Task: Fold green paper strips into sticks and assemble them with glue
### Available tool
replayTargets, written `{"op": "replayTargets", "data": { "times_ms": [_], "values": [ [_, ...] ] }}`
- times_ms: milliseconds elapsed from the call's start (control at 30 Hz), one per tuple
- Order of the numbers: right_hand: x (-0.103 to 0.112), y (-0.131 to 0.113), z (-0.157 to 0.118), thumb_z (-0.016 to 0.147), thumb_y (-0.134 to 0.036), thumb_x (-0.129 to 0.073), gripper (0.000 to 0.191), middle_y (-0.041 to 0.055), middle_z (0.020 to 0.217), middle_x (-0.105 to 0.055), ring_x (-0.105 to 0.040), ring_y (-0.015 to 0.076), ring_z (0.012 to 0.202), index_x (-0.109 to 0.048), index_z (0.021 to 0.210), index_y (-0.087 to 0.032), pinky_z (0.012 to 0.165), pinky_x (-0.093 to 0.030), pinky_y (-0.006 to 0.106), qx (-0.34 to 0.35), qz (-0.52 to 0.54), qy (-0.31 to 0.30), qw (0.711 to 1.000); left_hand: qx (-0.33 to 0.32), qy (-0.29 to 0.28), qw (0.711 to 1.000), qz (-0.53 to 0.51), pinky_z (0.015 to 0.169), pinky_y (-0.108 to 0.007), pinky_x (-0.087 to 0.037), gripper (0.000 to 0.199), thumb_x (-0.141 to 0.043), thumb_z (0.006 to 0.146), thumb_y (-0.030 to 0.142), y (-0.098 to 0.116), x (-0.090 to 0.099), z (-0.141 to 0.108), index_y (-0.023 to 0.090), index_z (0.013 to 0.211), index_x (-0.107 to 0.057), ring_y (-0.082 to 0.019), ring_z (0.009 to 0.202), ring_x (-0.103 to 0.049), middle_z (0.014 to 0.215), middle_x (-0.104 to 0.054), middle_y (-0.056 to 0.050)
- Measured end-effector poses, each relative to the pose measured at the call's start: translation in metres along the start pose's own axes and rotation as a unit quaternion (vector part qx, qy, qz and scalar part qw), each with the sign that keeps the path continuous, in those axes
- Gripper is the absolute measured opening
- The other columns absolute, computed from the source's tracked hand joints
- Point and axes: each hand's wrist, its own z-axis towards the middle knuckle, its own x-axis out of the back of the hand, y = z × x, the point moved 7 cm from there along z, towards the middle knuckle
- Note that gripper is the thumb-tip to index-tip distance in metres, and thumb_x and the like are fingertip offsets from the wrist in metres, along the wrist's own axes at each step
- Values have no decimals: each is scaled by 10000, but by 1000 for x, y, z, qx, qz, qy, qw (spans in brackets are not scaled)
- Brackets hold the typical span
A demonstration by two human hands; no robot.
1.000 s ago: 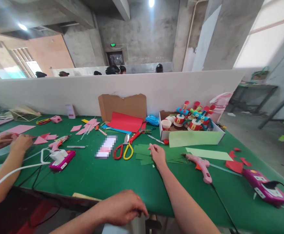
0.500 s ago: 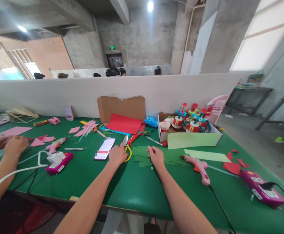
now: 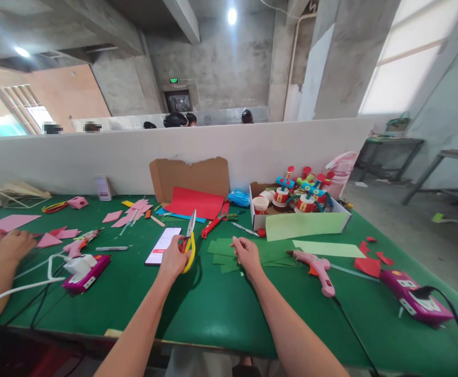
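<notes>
My left hand grips a pair of scissors by the handle loops, which are yellow and red. The blades point up and away from me, above the green table. Just left of that hand lies a phone with its screen lit. Over a loose stack of green paper sheets rests my right hand, its fingers curled and thumb against the forefinger. Whether a sheet is pinched there I cannot tell. A pink glue gun lies to its right.
A box of decorated paper-cup figures stands at the back right. Red paper and a red-handled tool lie behind the scissors. Magenta power strips with cords sit on both sides. Another person's hand works at far left.
My left hand has lifted the scissors off the table and turned their blades upward, moving slightly left. My right hand stays on the green paper. The whole view has shifted slightly.
</notes>
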Motion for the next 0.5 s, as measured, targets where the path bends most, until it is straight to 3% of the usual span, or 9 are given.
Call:
{"op": "replayTargets", "data": {
  "times_ms": [67,200,367,500],
  "values": [
    [-7,1,-2,689,-581,-595,406,-60,472,-452,-347,64,354,-612,631,-180,372,-291,216,-24,59,-34,997,-67,5,998,3,641,-246,-448,384,-526,792,190,14,-1,-20,215,1171,-470,-176,755,-644,867,-659,-26],
    [-11,-3,-4,634,-543,-689,382,-47,530,-512,-386,50,395,-638,671,-166,404,-330,198,-46,148,-48,987,-192,13,977,95,782,-296,-457,600,-464,729,44,47,-13,-55,197,1305,-395,-207,949,-612,1076,-609,-94],
    [-9,-2,-2,669,-654,-623,504,2,596,-583,-444,65,432,-667,719,-154,433,-379,212,-81,224,-36,970,-183,57,949,250,810,-422,-452,579,-412,802,68,65,-23,-70,147,1374,-366,-307,1059,-545,1143,-554,-177],
    [-12,-3,-3,629,-687,-635,526,-6,581,-577,-431,64,419,-616,661,-162,426,-374,217,-79,226,-44,970,-187,81,929,307,776,-426,-448,535,-321,856,57,76,-28,-74,143,1379,-400,-309,1025,-543,1157,-541,-198]
  ]
}}
